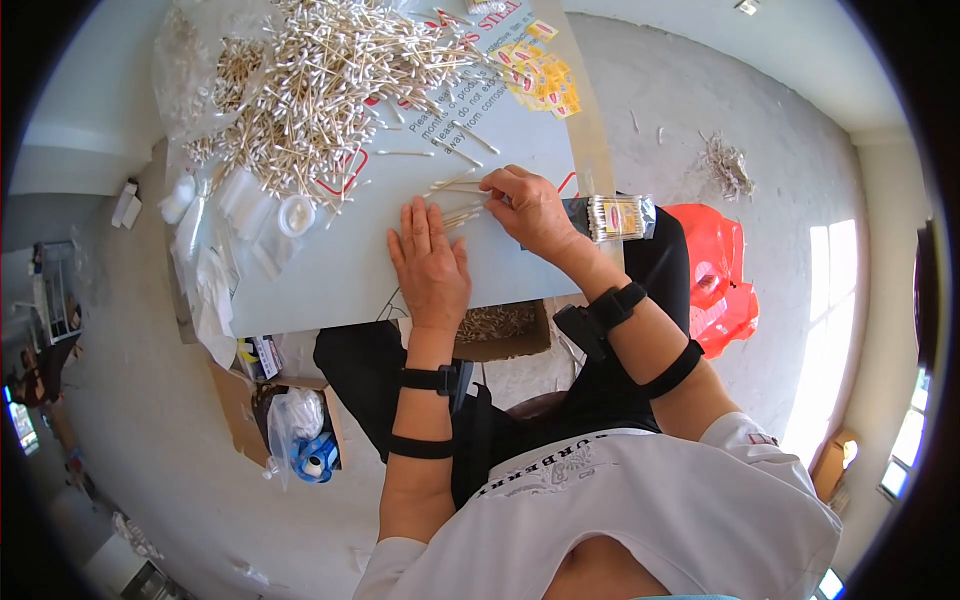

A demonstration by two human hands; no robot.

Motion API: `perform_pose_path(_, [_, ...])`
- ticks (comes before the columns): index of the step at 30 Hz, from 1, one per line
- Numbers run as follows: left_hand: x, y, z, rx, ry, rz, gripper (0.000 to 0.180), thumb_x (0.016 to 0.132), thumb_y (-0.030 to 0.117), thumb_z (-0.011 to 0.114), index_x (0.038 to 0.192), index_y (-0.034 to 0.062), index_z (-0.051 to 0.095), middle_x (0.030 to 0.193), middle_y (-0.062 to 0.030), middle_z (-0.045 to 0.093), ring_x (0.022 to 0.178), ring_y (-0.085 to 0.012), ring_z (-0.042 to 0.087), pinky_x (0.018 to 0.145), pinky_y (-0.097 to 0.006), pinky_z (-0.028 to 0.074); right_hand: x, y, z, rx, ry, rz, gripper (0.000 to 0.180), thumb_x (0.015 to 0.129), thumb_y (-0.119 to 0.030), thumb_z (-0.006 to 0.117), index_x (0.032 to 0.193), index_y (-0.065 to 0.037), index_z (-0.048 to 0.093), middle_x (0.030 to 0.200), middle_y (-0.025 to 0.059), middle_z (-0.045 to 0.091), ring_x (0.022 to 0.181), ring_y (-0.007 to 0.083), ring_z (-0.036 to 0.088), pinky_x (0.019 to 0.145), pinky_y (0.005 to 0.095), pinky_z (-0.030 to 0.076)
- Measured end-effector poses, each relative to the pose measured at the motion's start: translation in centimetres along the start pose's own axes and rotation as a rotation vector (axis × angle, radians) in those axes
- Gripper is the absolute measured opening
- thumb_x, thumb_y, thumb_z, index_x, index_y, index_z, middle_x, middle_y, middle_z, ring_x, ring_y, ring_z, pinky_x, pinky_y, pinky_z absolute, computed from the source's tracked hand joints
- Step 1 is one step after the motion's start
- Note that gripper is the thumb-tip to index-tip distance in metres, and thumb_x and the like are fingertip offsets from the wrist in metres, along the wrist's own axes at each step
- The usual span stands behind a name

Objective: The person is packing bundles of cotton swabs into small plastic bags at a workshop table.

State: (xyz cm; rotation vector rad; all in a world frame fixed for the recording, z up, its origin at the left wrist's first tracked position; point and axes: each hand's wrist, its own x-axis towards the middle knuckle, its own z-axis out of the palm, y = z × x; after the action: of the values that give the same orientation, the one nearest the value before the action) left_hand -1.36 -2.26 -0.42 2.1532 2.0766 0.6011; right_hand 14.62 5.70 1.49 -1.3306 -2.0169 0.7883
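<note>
My left hand (432, 268) lies nearly flat on the grey sheet-covered table (330, 285), fingers stretched out. Beside its fingertips rests a small group of cotton swabs (460, 216). Just to the right, my right hand (532, 212) has its thumb and fingers pinched at the ends of a few more cotton swabs (455, 186), which point left across the tabletop. How many it grips is hidden by the fingers. A large heap of loose cotton swabs (335, 85) covers the far left of the table, with several strays between it and my hands.
Yellow labels (545, 80) are scattered at the far right. A filled swab packet (618, 217) sits at the right edge. Clear plastic bags (200, 90) and a round white-rimmed container (297, 215) stand left. Below are swab-filled box (505, 325), carton (240, 425) and red bag (712, 280).
</note>
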Motion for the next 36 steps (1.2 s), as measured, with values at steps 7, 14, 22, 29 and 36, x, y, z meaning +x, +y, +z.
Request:
perform_pose_path(7, [0.0, 0.2, -0.6, -0.047, 0.017, 0.035, 0.057, 0.088, 0.017, 0.063, 0.138, -0.0032, 0.043, 0.148, -0.0197, 0.037, 0.139, -0.0356, 0.032, 0.114, -0.053, 0.023, -2.6, -0.1, -0.7, 0.148, 0.199, 0.094, 0.008, 0.079, -0.006, 0.066, 0.086, -0.002, 0.063, 0.082, 0.014, 0.063, 0.071, 0.0309, 0.064, 0.063, 0.0379, 0.051])
perform_pose_path(14, [-0.6, -2.2, 0.5, -0.449, 0.424, -0.057, 0.041, 0.086, 0.002, 0.058, 0.126, -0.0005, 0.046, 0.134, -0.0228, 0.045, 0.121, -0.04, 0.046, 0.102, -0.045, 0.039, -11.0, -0.7, -0.8, 0.028, -0.014, -0.12, 0.009, 0.077, -0.006, 0.065, 0.08, -0.004, 0.057, 0.079, 0.0122, 0.059, 0.075, 0.0344, 0.06, 0.067, 0.0423, 0.049])
perform_pose_path(22, [0.4, -2.6, 2.6, -0.537, 0.437, 0.005, 0.013, 0.077, -0.004, 0.06, 0.083, 0.0017, 0.05, 0.099, -0.0171, 0.054, 0.101, -0.0354, 0.051, 0.089, -0.047, 0.041, -12.3, 0.3, -2.1, 0.027, 0.0, -0.15, 0.006, 0.074, -0.008, 0.063, 0.079, -0.005, 0.06, 0.08, 0.0115, 0.06, 0.082, 0.0348, 0.061, 0.072, 0.0422, 0.051])
perform_pose_path(29, [0.5, -5.6, 2.7, -0.511, 0.351, -0.013, 0.008, 0.08, -0.004, 0.055, 0.088, -0.0024, 0.053, 0.099, -0.0179, 0.054, 0.098, -0.0355, 0.051, 0.088, -0.045, 0.042, -16.6, 2.2, -11.0, -0.056, 0.36, 0.086, 0.006, 0.075, -0.011, 0.062, 0.076, -0.005, 0.061, 0.075, 0.0126, 0.059, 0.078, 0.0333, 0.062, 0.069, 0.0437, 0.049])
perform_pose_path(36, [-0.3, -8.7, 2.2, -0.267, 0.566, -0.158, 0.012, 0.08, -0.004, 0.053, 0.091, -0.0009, 0.05, 0.097, -0.0183, 0.051, 0.097, -0.0381, 0.049, 0.088, -0.049, 0.039, -19.3, 7.9, -15.6, -0.134, 0.521, 0.33, 0.025, 0.077, -0.023, 0.072, 0.092, -0.004, 0.064, 0.097, 0.0154, 0.06, 0.097, 0.0347, 0.058, 0.085, 0.0425, 0.048])
